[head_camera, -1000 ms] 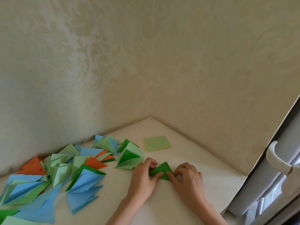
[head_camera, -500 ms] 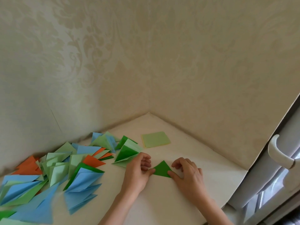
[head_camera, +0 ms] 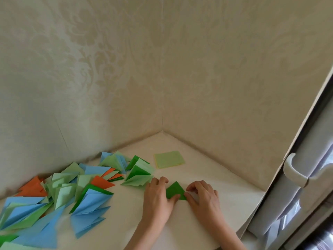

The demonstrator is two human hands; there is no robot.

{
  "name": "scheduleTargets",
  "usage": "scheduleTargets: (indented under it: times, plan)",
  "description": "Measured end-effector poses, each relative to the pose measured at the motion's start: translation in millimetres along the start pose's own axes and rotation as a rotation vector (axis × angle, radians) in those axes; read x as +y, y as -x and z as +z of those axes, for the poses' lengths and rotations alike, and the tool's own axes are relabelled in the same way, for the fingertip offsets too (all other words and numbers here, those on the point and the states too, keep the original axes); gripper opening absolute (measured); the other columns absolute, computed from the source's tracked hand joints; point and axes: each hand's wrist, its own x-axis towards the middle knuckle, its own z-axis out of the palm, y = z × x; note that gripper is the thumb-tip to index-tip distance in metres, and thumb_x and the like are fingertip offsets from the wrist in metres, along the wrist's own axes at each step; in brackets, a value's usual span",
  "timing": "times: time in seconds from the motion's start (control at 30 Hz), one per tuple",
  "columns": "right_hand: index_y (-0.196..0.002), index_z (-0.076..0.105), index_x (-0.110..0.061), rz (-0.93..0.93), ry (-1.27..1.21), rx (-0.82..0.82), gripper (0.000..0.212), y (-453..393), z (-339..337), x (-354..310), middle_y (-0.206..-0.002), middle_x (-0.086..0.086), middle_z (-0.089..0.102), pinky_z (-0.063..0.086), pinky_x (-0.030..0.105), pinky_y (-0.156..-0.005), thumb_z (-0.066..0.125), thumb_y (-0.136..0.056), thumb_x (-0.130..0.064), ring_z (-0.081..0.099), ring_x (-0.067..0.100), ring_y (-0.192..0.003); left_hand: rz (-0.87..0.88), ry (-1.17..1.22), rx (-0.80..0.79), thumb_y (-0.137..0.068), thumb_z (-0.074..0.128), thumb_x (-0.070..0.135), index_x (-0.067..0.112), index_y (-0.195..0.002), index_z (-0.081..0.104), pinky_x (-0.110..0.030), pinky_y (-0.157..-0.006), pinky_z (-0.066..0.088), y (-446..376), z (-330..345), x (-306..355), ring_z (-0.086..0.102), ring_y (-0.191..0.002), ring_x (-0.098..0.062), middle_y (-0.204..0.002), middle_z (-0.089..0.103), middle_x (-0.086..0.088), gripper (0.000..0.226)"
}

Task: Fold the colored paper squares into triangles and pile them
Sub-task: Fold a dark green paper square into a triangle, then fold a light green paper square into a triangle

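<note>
From the head camera, a big messy pile of folded triangles (head_camera: 72, 188) covers the left side of the white ledge (head_camera: 207, 177). They are blue, light green, dark green and orange. So a lot of the job looks done.

In the middle lies one dark green triangle (head_camera: 175, 190), flat on the ledge. It sits between the two hands. The left hand (head_camera: 157, 197) rests beside it, fingers curled, with the thumb tip pressing on its lower edge. The right hand (head_camera: 202, 197) rests on the other side, fingers curled too, thumb tip touching the lower right corner. The hands are close to each other but do not touch. It looks like they are pressing the fold flat.

Behind them, near the corner of the wall (head_camera: 162, 78), is a small stack of light green squares (head_camera: 169, 159). These are still flat, not folded.

So this triangle must join the pile, and those squares are still left to fold.

On the right is a white window handle (head_camera: 292, 170).
</note>
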Motion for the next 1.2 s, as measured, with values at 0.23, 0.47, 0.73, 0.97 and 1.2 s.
scheduleTargets:
  times: [0.23, 0.47, 0.73, 0.97, 1.2]
  plan:
    - [-0.092, 0.057, -0.031, -0.018, 0.024, 0.013, 0.010, 2, 0, 3, -0.093, -0.019, 0.053, 0.033, 0.030, -0.077, 0.063, -0.086, -0.036, 0.051, 0.011, -0.090, -0.052, 0.053, -0.106, -0.081, 0.072, 0.035, 0.033, -0.110, 0.056, -0.031, -0.077, 0.045, 2, -7, 9, 0.055, -0.086, -0.015, -0.085, 0.057, 0.013, 0.034]
    - [-0.082, 0.056, -0.035, 0.040, -0.210, 0.078, 0.011, 2, -8, -6, -0.086, -0.019, 0.057, 0.046, 0.030, -0.076, 0.063, -0.089, -0.030, 0.056, 0.004, -0.081, -0.029, 0.292, -0.078, -0.085, 0.070, 0.018, 0.045, -0.104, 0.053, -0.016, -0.067, 0.050, 11, -18, -4, 0.062, -0.070, -0.005, -0.093, 0.063, 0.010, 0.038]
    - [-0.096, 0.060, -0.033, -0.057, -0.085, 0.037, 0.016, -23, -2, -27, -0.099, -0.021, 0.056, 0.047, 0.036, -0.085, 0.065, -0.087, -0.021, 0.056, 0.002, -0.088, -0.107, 0.221, -0.035, -0.088, 0.065, 0.024, 0.039, -0.110, 0.052, -0.024, -0.082, 0.053, 35, -73, -68, 0.050, -0.087, 0.013, -0.116, 0.059, 0.013, 0.030]
    - [-0.134, 0.052, -0.024, -0.179, 0.174, -0.119, 0.044, -82, 23, -48, -0.139, -0.007, 0.051, 0.028, 0.029, -0.104, 0.056, -0.092, -0.038, 0.048, 0.012, -0.126, -0.139, 0.068, 0.053, -0.084, 0.071, 0.025, 0.026, -0.103, 0.063, -0.032, -0.076, 0.054, 25, -75, -75, 0.058, -0.089, -0.006, -0.091, 0.060, 0.019, 0.020]
    - [-0.142, 0.040, -0.029, -0.076, 0.307, -0.226, 0.057, -107, 45, -49, -0.148, -0.009, 0.042, 0.020, 0.036, -0.111, 0.047, -0.092, -0.055, 0.039, 0.010, -0.134, -0.121, -0.003, 0.124, -0.074, 0.080, 0.021, 0.024, -0.095, 0.063, -0.027, -0.075, 0.047, 15, -69, -74, 0.053, -0.086, -0.010, -0.088, 0.059, 0.017, 0.028]
